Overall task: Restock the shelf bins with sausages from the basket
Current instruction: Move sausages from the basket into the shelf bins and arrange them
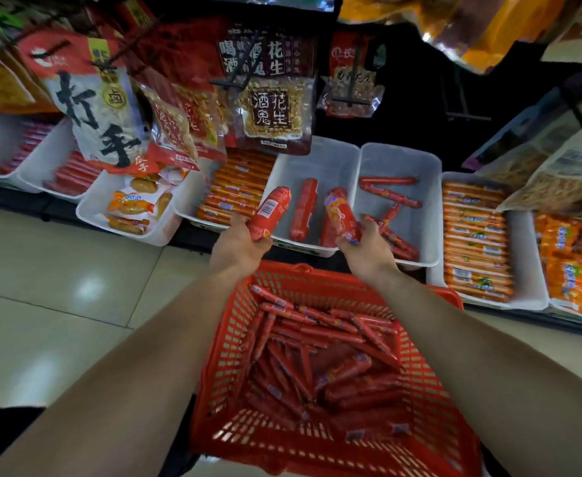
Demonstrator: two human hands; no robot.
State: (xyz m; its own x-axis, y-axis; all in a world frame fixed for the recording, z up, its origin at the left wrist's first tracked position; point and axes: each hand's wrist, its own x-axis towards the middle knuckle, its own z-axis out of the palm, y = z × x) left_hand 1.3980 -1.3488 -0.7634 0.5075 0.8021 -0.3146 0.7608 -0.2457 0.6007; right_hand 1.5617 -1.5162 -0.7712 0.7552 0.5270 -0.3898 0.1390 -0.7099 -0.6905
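Observation:
A red plastic basket (430,401) on the floor below me holds several thin and thick red sausages (320,359). My left hand (239,244) grips a thick red sausage (271,211), tilted up over the front edge of a white shelf bin (331,163). My right hand (365,249) grips another thick red sausage (341,215) over the same bin's right front corner. Inside that bin lies one thick sausage (304,208), with another partly hidden behind the one in my right hand.
The white bin to the right (427,166) holds thin red sausages. Orange sausage packs fill the bin on the left (238,194) and those further right (475,242). Hanging snack bags (272,91) overhang the bins. Pale floor tiles (59,270) lie to the left.

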